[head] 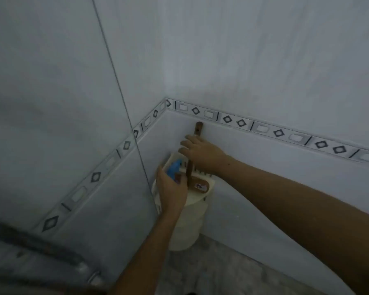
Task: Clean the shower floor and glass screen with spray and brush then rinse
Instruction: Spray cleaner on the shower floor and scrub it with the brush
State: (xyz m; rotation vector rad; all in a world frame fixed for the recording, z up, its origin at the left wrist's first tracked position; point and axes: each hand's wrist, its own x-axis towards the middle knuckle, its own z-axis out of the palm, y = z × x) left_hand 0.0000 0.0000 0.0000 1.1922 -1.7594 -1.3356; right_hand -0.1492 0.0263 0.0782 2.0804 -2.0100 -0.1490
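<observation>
A cream corner rack [201, 200] hangs in the tiled corner. A wooden brush [199, 127] stands in it, handle up against the wall, its head [200, 185] down in the top tier. My right hand [201, 153] grips the handle at mid-length. A spray bottle with a blue trigger [175, 168] sits in the rack's left side. My left hand [172, 189] reaches up from below and holds it, fingers curled round its neck. The glass screen [51, 103] stands at the left, and its edge runs down beside the rack.
The white tiled wall with a diamond-pattern border strip [278, 133] runs to the right. The rack's lower tier [186, 231] hangs just above the grey mottled shower floor [213, 273]. A dark curved shape [41, 245] shows through the glass at bottom left.
</observation>
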